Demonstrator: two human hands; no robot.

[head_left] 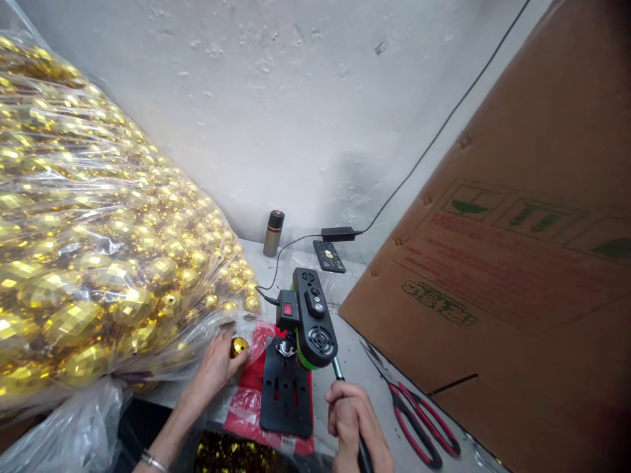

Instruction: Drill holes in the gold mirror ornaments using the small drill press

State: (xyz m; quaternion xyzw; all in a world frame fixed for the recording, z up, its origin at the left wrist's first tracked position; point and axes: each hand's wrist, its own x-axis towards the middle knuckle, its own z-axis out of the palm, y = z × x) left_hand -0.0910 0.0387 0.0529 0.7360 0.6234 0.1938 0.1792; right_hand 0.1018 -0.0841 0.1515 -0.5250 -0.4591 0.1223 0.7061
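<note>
My left hand (215, 362) is closed, fingers and thumb round a gold faceted ball (240, 347) beside the big clear bag. A black device (315, 322) with round grilles, a red switch and a green lower edge stands over a slotted black base plate (286, 394). My right hand (357, 424) is wrapped round a metal rod (338, 369) with a dark grip, whose far end reaches the near end of the device. I cannot tell whether the rod is joined to it. Red plastic wrap (246, 401) lies under the base plate.
A clear bag of gold balls (113, 263) fills the left. A large cardboard box (493, 263) leans in on the right, with red-handled scissors (419, 420) beside it. Behind stand a bottle (273, 234), a power adapter (340, 234) with cable and a dark phone-like slab (328, 256).
</note>
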